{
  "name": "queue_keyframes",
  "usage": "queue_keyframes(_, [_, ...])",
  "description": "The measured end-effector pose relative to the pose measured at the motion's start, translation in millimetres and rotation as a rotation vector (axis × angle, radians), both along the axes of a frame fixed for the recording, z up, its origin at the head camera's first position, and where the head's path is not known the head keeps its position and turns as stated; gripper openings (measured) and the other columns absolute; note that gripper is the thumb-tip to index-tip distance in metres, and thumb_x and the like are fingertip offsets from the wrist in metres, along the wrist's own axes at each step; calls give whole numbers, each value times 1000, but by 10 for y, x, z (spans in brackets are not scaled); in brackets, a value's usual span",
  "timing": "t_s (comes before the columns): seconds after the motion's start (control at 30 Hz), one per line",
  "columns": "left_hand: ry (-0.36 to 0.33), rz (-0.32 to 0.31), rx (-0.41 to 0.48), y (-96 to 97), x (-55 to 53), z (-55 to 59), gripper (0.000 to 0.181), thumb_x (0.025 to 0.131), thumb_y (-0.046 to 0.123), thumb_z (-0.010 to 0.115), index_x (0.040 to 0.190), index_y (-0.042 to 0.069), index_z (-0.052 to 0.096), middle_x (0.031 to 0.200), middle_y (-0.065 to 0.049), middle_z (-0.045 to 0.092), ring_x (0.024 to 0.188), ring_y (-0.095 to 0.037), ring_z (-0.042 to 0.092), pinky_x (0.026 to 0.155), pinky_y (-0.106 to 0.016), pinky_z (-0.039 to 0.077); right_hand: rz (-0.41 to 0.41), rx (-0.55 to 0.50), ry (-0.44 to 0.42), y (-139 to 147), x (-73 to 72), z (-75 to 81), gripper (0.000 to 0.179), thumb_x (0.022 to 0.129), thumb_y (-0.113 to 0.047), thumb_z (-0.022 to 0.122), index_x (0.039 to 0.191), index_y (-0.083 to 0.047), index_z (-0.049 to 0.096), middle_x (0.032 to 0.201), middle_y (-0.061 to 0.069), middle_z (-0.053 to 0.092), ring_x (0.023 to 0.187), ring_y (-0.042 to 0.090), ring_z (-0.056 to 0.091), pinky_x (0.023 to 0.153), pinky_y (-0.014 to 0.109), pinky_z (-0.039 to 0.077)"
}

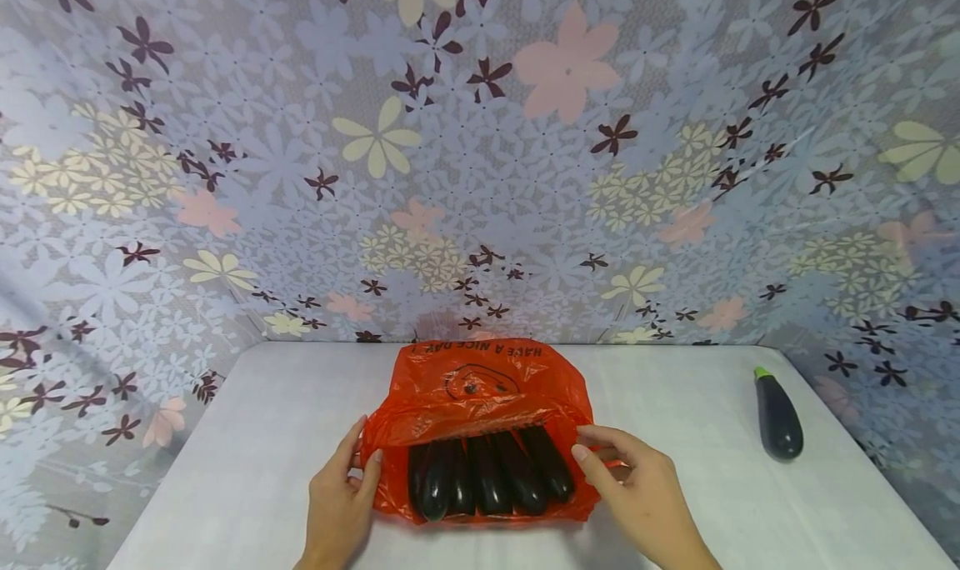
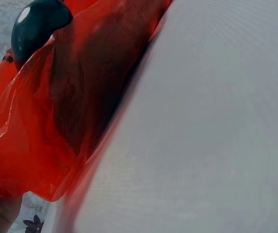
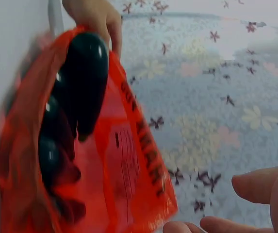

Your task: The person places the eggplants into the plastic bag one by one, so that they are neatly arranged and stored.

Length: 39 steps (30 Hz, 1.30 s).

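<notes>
A red plastic bag (image 1: 491, 378) lies with its mouth toward me, several dark eggplants (image 1: 491, 474) side by side inside. My left hand (image 1: 341, 491) pinches the bag's left edge between thumb and fingers; in the left wrist view only its fingertips (image 2: 3, 213) show, at the red plastic (image 2: 27, 155). At the right edge is my right hand (image 1: 641, 487), its fingertips by the plastic. The right wrist view has that hand's thumb (image 3: 255, 187) and fingers apart, with no bag between them. One eggplant (image 3: 88, 73) lies uppermost at the bag's far end there.
A single eggplant (image 1: 780, 416) with a green stem end lies apart on the right of the white table (image 1: 690, 387). Flower-patterned cloth (image 1: 480, 178) hangs behind the table and along both sides.
</notes>
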<state>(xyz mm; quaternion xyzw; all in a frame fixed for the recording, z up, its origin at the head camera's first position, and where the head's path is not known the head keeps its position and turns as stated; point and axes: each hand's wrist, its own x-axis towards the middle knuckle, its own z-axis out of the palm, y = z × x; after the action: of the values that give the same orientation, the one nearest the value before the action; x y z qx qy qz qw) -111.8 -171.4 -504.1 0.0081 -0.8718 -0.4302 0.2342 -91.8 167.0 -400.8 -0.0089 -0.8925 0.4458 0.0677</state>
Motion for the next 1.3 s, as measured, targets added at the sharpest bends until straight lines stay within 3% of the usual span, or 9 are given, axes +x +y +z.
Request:
queue_keyframes(0.17, [0,-6,-5,-1,2,2,54,93,8,72,144,7,54,87,0,67,70,-5,56,55,-21,53,-49,73,37,215,-48,-19,35,97,-35,69,121,-10,71,110,2,73,90,14,68,72,19,54])
queue_keyframes(0.3, [6,-12,-3,0,0,8,54,93,8,72,143,7,54,87,0,67,70,-5,57,55,-21,53,-90,98,73,393,-93,-51,40,97,-38,67,122,-7,70,112,8,73,80,12,69,68,19,55])
queue_keyframes(0.57, [3,-6,-3,-4,-8,6,54,93,8,72,143,6,54,87,1,67,72,-7,57,57,-21,53,-179,108,155,740,-183,-120,39,98,-36,67,121,-5,70,100,11,75,69,7,68,65,11,50])
queue_keyframes(0.9, [-30,-10,-6,-2,-8,26,54,94,11,71,144,6,53,90,-1,67,72,-8,57,58,-21,54,-271,157,96,1111,-262,-181,53,99,-44,61,128,1,64,105,21,73,66,-2,65,60,9,47])
queue_keyframes(1.13, [-22,-5,-14,-1,3,40,53,94,11,71,144,6,54,86,0,66,69,-7,55,56,-20,53,-317,167,119,1350,-317,-259,51,99,-40,62,127,3,65,109,25,71,63,-11,59,56,9,45])
queue_keyframes(1.3, [-28,-2,-11,0,7,44,53,94,11,71,144,7,54,87,0,66,69,-6,54,56,-20,52,-354,235,107,1531,-376,-331,53,100,-42,59,127,4,64,103,25,72,61,-12,55,52,17,45])
